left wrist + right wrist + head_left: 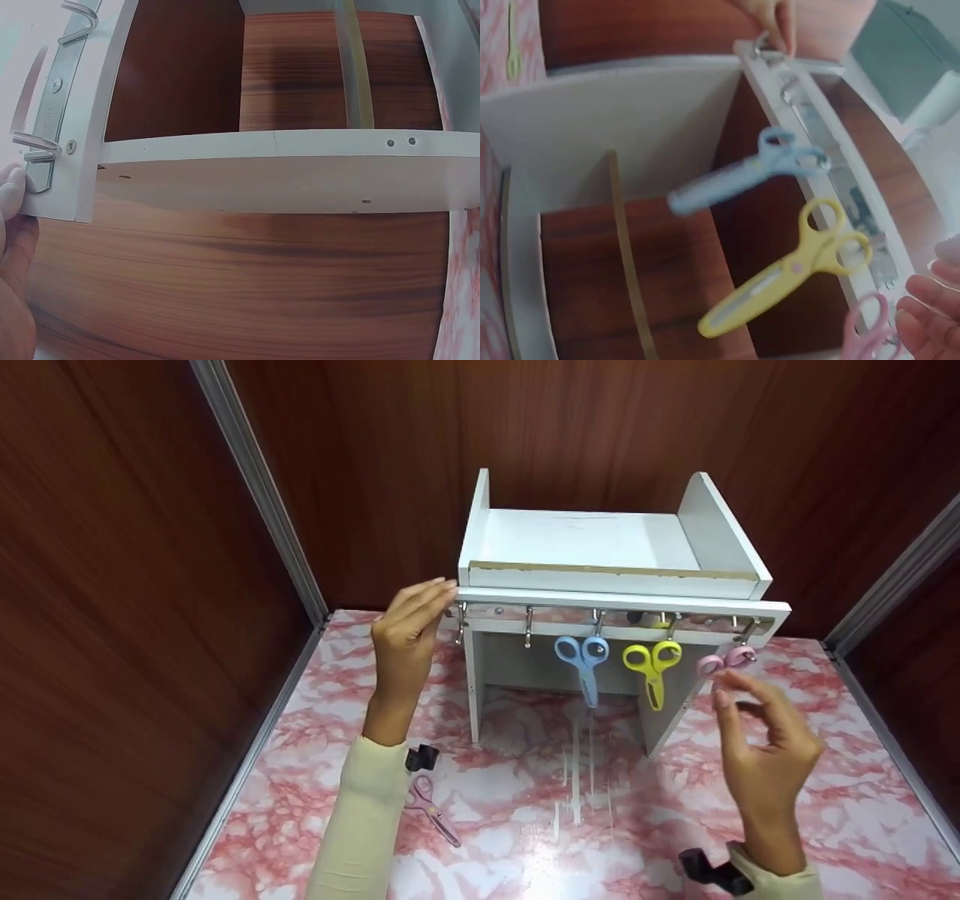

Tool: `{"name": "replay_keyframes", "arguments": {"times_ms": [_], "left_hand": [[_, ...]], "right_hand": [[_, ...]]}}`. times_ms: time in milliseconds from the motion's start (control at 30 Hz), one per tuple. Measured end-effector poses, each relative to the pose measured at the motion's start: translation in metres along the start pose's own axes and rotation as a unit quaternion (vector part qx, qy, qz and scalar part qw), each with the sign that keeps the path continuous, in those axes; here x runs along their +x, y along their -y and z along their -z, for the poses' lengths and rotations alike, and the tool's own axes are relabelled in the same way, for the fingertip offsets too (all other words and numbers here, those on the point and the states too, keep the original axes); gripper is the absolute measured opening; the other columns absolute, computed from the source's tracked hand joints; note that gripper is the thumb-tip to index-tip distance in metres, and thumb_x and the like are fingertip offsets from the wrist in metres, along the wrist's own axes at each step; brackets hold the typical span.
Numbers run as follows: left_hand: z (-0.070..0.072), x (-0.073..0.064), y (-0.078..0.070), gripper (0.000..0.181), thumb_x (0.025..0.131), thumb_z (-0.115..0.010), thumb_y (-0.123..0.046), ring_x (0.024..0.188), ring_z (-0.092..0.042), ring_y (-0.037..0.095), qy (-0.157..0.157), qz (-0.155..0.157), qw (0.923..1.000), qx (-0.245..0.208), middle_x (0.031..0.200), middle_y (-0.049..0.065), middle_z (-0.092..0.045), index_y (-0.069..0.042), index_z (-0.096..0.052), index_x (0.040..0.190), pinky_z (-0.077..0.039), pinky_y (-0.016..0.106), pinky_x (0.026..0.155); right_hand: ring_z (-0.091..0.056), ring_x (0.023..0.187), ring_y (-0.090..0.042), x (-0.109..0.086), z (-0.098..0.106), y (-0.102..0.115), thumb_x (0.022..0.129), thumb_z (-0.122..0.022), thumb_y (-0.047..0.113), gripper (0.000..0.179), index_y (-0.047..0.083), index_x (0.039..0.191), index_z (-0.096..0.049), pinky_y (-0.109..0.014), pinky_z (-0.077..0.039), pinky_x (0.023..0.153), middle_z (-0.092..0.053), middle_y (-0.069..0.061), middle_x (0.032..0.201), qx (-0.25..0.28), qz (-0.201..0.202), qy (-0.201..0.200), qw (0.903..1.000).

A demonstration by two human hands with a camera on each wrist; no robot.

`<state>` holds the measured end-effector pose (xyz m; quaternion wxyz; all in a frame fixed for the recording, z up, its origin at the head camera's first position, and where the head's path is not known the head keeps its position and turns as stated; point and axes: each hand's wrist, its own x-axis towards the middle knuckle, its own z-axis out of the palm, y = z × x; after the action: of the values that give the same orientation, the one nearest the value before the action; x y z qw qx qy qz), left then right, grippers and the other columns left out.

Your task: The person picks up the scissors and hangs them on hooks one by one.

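My left hand [405, 634] grips the left end of a white shelf's hook board [622, 601], thumb and fingers on either side of its edge. A blue pair of scissors [587, 671] and a yellow pair of scissors [654, 679] hang by their handle loops from metal hooks. On the rightmost hook hangs a pink pair of scissors [712, 664], its blades hidden by my right hand [772, 742]. That hand's loosely bent fingers [922, 322] lie just beside the pink handles, apparently holding nothing. Another pink pair of scissors [431, 810] lies on the table by my left forearm.
Two hooks [529, 626] at the left carry nothing. The white shelf [480, 690] stands on a pink marbled tabletop [300, 780] between dark wood panels. A slim yellow-green item [512, 56] lies on the tabletop in the right wrist view.
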<state>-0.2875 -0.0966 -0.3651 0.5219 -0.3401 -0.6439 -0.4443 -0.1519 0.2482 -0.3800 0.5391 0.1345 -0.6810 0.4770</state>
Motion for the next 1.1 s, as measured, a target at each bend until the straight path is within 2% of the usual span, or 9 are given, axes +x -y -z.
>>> {"name": "replay_keyframes", "arguments": {"times_ms": [300, 533, 733, 1100], "left_hand": [[0.004, 0.0, 0.0, 0.02, 0.081, -0.068, 0.004, 0.099, -0.064, 0.025, -0.007, 0.008, 0.9999, 0.002, 0.102, 0.011, -0.07, -0.002, -0.074, 0.099, -0.052, 0.031, 0.088], [0.008, -0.001, 0.001, 0.019, 0.082, -0.068, 0.003, 0.099, -0.064, 0.023, -0.009, 0.011, 0.9998, 0.01, 0.102, 0.008, -0.071, -0.003, -0.074, 0.099, -0.053, 0.03, 0.087], [0.011, -0.001, 0.003, 0.021, 0.082, -0.068, 0.003, 0.101, -0.063, 0.02, 0.0, 0.009, 0.9998, 0.02, 0.104, 0.008, -0.07, -0.004, -0.074, 0.101, -0.053, 0.031, 0.088], [0.009, 0.001, 0.001, 0.02, 0.082, -0.067, 0.003, 0.101, -0.064, 0.023, 0.003, 0.011, 0.9999, 0.008, 0.102, 0.012, -0.07, -0.003, -0.074, 0.1, -0.052, 0.032, 0.089]], "right_hand": [[-0.064, 0.097, -0.028, 0.03, 0.005, -0.005, 0.08, -0.071, 0.006, 0.022, -0.002, 0.101, -0.072, -0.033, -0.049, 0.092, -0.069, -0.017, 0.104, -0.079, 0.06, -0.05, 0.9938], [-0.063, 0.102, -0.031, 0.044, 0.007, -0.023, 0.08, -0.071, 0.007, 0.022, 0.001, 0.101, -0.073, -0.034, -0.048, 0.094, -0.069, -0.013, 0.105, -0.089, 0.068, -0.056, 0.9921], [-0.062, 0.106, -0.03, 0.055, 0.006, -0.036, 0.08, -0.072, 0.004, 0.024, 0.003, 0.104, -0.072, -0.038, -0.047, 0.098, -0.068, -0.01, 0.11, -0.093, 0.08, -0.037, 0.9917], [-0.063, 0.104, -0.031, 0.069, -0.001, -0.028, 0.08, -0.069, -0.006, 0.025, 0.003, 0.103, -0.073, -0.036, -0.048, 0.096, -0.069, -0.01, 0.109, -0.091, 0.096, -0.006, 0.9911]]}}
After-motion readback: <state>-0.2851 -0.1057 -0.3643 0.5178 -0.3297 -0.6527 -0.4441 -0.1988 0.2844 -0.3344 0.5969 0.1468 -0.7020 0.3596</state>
